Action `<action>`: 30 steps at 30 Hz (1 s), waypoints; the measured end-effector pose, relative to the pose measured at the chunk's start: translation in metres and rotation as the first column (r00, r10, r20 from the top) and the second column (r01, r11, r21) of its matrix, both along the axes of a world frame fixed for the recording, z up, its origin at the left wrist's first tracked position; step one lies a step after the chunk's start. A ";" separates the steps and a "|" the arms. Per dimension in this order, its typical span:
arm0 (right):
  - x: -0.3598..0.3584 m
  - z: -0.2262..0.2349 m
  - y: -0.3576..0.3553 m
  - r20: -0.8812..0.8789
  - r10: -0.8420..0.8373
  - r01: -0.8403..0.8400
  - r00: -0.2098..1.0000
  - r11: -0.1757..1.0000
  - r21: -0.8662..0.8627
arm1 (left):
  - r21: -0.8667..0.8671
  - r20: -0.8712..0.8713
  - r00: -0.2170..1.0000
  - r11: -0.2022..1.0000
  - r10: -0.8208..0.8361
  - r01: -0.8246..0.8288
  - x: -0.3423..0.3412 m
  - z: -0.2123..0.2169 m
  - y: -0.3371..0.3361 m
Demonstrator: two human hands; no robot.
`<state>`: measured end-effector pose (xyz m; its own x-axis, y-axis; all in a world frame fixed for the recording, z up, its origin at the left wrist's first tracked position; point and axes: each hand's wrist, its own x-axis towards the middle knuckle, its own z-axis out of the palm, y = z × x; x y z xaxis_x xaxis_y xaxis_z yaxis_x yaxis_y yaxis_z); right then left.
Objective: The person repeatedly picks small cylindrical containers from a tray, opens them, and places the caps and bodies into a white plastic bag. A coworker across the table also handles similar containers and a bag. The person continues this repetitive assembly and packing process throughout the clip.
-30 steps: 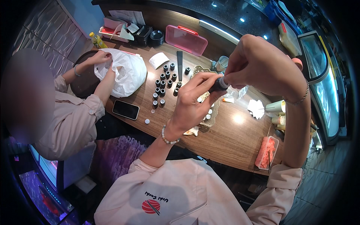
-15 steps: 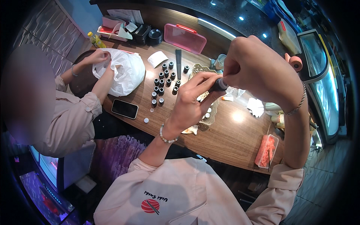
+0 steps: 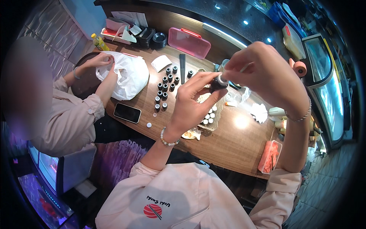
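My left hand [image 3: 194,103] grips a small dark bottle [image 3: 218,83] held up over a wooden counter [image 3: 232,143]. My right hand [image 3: 263,74] pinches the white cap on top of that bottle, fingers closed around it. Below them, several small dark bottles [image 3: 166,87] with white caps stand in rows on the counter. A tray of white-capped bottles [image 3: 209,117] sits just under my left wrist. Two loose white caps [image 3: 149,124] lie near the counter's front edge.
A person at the left handles a white plastic bag [image 3: 127,74] with both hands. A black phone [image 3: 127,113] lies by the front edge. A pink lidded box [image 3: 189,42] stands at the back, a container of pink slices [image 3: 269,156] at the right, and crumpled tissue [image 3: 259,112].
My hands have stayed raised over the counter, with the right hand shifting a little on the bottle's cap. The person at the left keeps working on the white bag.
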<state>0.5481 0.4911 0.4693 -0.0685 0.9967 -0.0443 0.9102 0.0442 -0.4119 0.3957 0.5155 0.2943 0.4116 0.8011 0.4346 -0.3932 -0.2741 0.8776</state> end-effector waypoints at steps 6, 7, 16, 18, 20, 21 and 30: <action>0.025 -0.047 -0.018 -0.684 -0.159 0.057 0.712 0.984 -0.170 | -0.066 0.034 0.999 0.998 0.020 -0.018 -0.015 -0.003 0.009; 0.022 -0.068 -0.023 -0.751 -0.168 0.019 0.638 0.979 -0.202 | -0.021 0.003 0.999 0.999 0.046 -0.046 -0.019 -0.001 0.010; -0.028 -0.188 -0.045 -0.991 -0.024 -0.110 -0.130 0.994 -0.010 | 0.159 -0.149 0.984 0.980 -0.097 0.121 -0.054 -0.010 0.014; -0.032 -0.202 -0.052 -0.986 -0.020 -0.053 -0.167 0.999 -0.011 | 0.086 -0.032 0.995 0.992 -0.094 0.097 -0.067 -0.014 0.019; -0.028 -0.215 -0.069 -0.975 -0.036 0.005 -0.219 0.999 -0.038 | 0.003 -0.017 0.996 0.996 0.088 -0.088 -0.095 -0.036 0.042; -0.024 -0.218 -0.077 -0.973 -0.038 0.033 -0.229 0.998 -0.047 | -0.056 -0.083 0.976 0.976 0.203 -0.208 -0.115 -0.046 0.055; 0.003 -0.251 -0.147 -0.980 -0.144 0.262 -0.141 0.949 -0.177 | 0.014 -1.000 0.024 0.974 0.020 -0.228 -0.197 -0.165 0.054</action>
